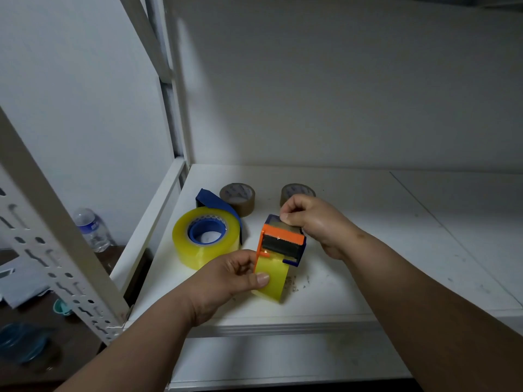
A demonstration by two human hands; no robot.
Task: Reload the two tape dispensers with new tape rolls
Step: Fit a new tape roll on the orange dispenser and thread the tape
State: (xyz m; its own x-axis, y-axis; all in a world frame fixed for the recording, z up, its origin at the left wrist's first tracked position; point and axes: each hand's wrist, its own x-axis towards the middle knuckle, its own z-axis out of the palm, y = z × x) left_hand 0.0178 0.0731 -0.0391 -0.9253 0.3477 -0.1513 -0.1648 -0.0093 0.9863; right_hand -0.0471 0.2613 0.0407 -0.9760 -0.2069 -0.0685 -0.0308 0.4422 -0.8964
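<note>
An orange and blue tape dispenser (283, 241) with a yellowish clear tape roll (273, 281) in it is held over the white shelf (368, 250). My left hand (226, 278) grips the roll, thumb across its face. My right hand (314, 219) pinches the tape end at the dispenser's far edge. A second, blue dispenser (218, 206) lies to the left, loaded with a large clear roll (205, 241). Two brown tape rolls (237, 198) (297, 190) stand behind; the right one is partly hidden by my right hand.
A perforated white shelf upright (56, 244) rises at the left front. Beyond it a plastic water bottle (92, 229) stands on a dark surface with blue-green objects (22, 340). Bits of debris (297, 284) lie on the shelf by the roll. The wall backs the shelf.
</note>
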